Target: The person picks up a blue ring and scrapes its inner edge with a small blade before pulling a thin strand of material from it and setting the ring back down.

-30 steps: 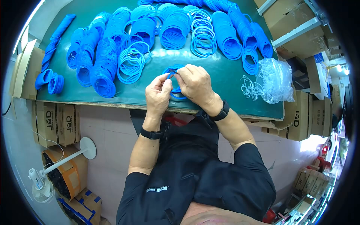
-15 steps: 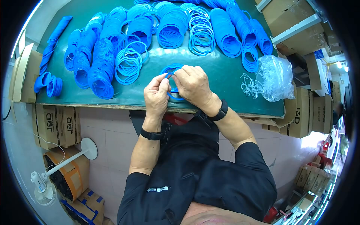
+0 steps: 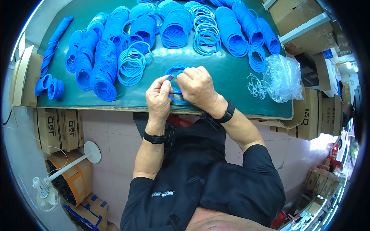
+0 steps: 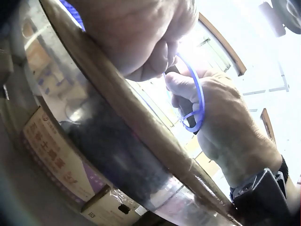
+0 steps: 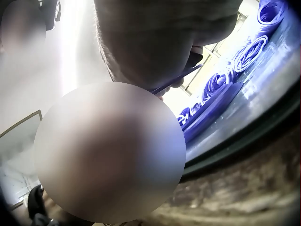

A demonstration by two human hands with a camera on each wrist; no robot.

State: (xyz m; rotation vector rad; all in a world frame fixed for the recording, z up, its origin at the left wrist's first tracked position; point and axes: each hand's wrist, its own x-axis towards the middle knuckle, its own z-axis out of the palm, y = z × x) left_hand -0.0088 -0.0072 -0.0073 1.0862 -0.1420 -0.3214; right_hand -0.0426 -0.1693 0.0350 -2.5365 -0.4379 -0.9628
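Observation:
A thin blue ring (image 3: 177, 101) is stretched between the two hands, close over the near edge of the table. My left hand (image 3: 158, 98) pinches its rim between thumb and fingertips. Fingers curled, my right hand (image 3: 198, 86) meets the left at the same spot on the rim. In the left wrist view the blue ring (image 4: 201, 89) loops across the right hand's fingers. A small dark tool (image 4: 191, 121) shows within the right hand's grip; its kind I cannot tell. More blue rings (image 3: 175, 67) lie on the table just beyond the hands.
Stacks of blue rings (image 3: 175, 32) line the far side of the green table (image 3: 227, 96). A clear plastic bag (image 3: 285, 79) lies at the right, beside thin clear strands. Cardboard boxes (image 3: 50, 129) stand below the left end, near a white fan (image 3: 92, 152).
Both hands have shifted slightly left, and the gap between their fingertips is a little wider. The left hand keeps its pinch on the blue ring.

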